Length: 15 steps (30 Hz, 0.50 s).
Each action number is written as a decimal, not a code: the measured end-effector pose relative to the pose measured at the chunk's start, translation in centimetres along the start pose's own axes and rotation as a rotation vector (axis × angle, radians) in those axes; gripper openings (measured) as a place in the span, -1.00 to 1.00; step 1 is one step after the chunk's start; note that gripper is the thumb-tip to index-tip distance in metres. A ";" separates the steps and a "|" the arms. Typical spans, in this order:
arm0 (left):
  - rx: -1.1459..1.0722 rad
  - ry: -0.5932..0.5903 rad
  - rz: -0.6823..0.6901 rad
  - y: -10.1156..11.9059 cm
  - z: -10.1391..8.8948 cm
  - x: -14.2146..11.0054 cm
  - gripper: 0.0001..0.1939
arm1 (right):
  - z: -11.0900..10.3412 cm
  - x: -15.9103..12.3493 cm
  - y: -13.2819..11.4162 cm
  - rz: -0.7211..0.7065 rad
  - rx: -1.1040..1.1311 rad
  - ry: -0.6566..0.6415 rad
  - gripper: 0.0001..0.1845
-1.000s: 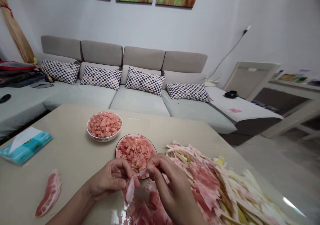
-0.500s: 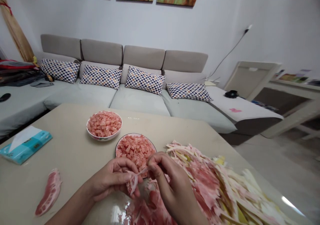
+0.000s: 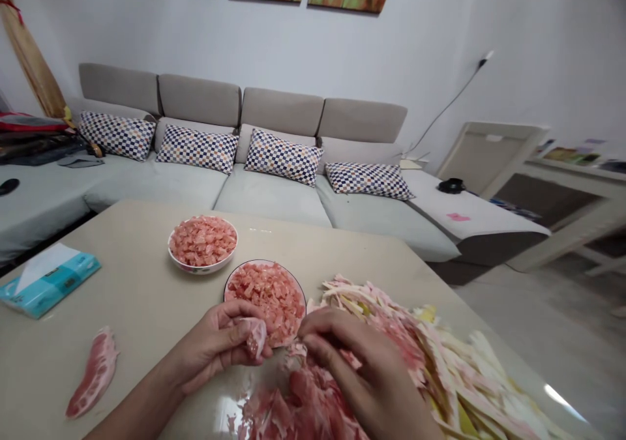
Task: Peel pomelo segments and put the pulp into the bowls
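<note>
My left hand is curled around a pink pomelo segment, with the pulp showing at its end. My right hand lies palm down on a heap of pink and pale yellow pomelo membrane and pith strips, and its fingertips are hidden among the scraps. Just beyond both hands, a black-rimmed plate holds chopped pink pulp. Another pink-pulp portion fills a white bowl farther back. An unpeeled segment lies on the beige table, left of my left hand.
A blue tissue pack lies at the table's left edge. A grey sectional sofa with checked cushions stands beyond the table. Tiled floor shows to the right, past the table's edge, and a white cabinet stands at the right.
My left hand has closed around the segment and drawn it slightly left. My right hand has moved down and right, away from the segment, onto the heap.
</note>
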<state>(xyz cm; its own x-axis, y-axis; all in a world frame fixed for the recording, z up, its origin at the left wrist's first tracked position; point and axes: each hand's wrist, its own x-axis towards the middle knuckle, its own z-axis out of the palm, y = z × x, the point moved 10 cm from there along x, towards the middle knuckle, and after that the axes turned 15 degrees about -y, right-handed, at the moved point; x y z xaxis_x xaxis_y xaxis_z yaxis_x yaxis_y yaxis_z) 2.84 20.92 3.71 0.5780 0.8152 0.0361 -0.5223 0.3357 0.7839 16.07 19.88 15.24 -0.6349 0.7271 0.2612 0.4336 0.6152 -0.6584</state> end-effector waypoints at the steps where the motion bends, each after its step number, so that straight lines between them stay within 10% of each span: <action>1: -0.011 0.024 0.012 0.1 0.0 -0.1 -0.84 | 0.8 0.0 -0.3 -0.011 0.013 -0.083 -0.82; 8: -0.134 0.163 0.097 -0.4 0.4 -1.3 -0.76 | 4.5 -0.3 -1.5 -0.038 0.034 -0.357 -0.81; 15: -0.238 0.350 0.249 -1.0 2.3 -3.9 -0.67 | 2.7 -1.1 -1.6 0.027 0.099 -0.063 -0.86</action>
<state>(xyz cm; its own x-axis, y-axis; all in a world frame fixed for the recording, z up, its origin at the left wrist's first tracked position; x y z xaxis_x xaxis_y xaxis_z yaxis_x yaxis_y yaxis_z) 2.59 16.26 4.20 0.1927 0.9805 -0.0382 -0.7705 0.1752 0.6128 14.32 17.28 14.07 -0.6642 0.7204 0.1998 0.3874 0.5603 -0.7321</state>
